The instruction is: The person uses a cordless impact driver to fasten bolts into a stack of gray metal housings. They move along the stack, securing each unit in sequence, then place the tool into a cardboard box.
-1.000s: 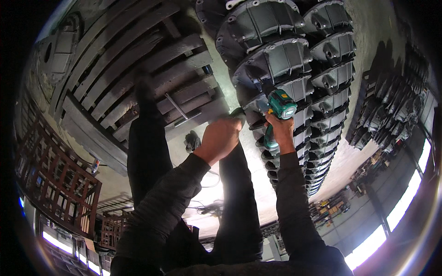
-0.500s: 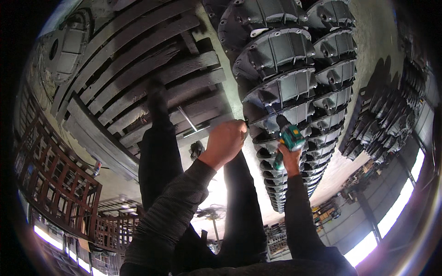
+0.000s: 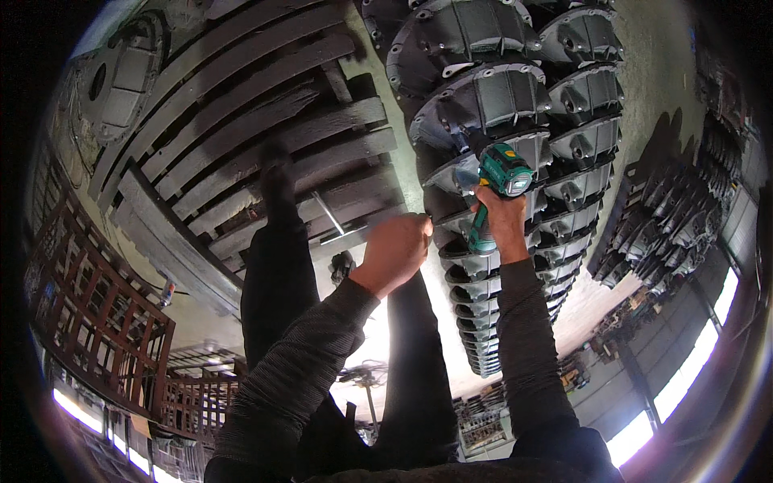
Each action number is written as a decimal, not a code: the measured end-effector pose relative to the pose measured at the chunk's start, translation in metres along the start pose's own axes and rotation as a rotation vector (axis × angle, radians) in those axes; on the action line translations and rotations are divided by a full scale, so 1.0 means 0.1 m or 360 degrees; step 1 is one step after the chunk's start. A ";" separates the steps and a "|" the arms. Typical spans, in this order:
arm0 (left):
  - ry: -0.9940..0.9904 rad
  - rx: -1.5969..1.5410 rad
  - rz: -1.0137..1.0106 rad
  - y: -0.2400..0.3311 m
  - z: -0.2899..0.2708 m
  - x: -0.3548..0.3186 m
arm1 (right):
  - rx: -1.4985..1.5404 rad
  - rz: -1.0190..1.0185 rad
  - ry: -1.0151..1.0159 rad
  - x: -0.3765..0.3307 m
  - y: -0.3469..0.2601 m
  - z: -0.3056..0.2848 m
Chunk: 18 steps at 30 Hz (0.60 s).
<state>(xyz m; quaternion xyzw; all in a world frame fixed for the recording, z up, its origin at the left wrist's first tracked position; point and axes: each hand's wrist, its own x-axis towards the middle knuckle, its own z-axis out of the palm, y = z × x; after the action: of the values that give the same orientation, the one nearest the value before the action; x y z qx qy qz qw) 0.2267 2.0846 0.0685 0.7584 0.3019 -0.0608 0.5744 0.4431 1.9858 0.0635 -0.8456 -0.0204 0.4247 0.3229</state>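
My right hand (image 3: 507,221) grips a green and black cordless drill (image 3: 506,169) by its handle. The drill's front end points at one of the dark grey round metal housings (image 3: 499,92), ribbed castings with holes around their flanges, stacked on edge in long rows. Whether the bit touches the metal cannot be made out. My left hand (image 3: 394,253) is closed, thumb and fingers pressed together, just left of the near row. What it holds, if anything, is hidden.
Dark wooden pallet slats (image 3: 266,145) lie at left, with a T-shaped metal bar (image 3: 328,213) on them. A single round casting (image 3: 129,84) rests at the far left. Brown metal crates (image 3: 101,322) stand left; more stacked castings (image 3: 664,221) are at right.
My right hand and the drill have moved forward along the row, toward a housing farther away. My left hand has stayed closed at nearly the same place.
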 end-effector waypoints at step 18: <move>0.0001 -0.0179 -0.0034 0.12 -0.16 0.07 | -0.0047 0.0122 -0.0092 0.24 -0.04 -0.05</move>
<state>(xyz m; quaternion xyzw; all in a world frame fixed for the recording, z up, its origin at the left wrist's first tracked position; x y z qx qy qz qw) 0.2345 2.0995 0.0812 0.7216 0.3133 -0.0497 0.6154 0.4631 1.9940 0.0512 -0.8377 -0.0035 0.4608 0.2931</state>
